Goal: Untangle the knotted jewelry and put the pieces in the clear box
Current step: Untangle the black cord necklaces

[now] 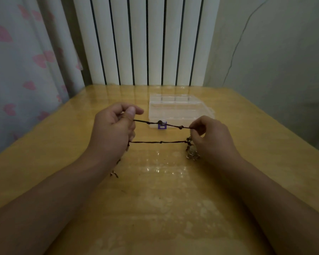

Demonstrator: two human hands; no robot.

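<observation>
right now the dark cord (pixel 160 142) is stretched in two nearly level strands, running left to right above the wooden table (pixel 173 199), with small knots and a round bead (pixel 160 122) on the upper strand. the left hand (pixel 112 129) pinches the upper strand between thumb and forefinger, other fingers curled over the lower one. the right hand (pixel 212 137) pinches the other end, fingers curled. a small metal cluster (pixel 191 153) hangs under the right hand, possibly charms or chain, too blurred to tell. a loose tail (pixel 116 170) dangles below the left wrist. behind the cord sits the clear box (pixel 180 109), lid closed, its purple latch (pixel 162 126) partly crossed by the upper strand. beyond it stand a white radiator (pixel 145 39) and a heart-print curtain (pixel 26 61).
</observation>
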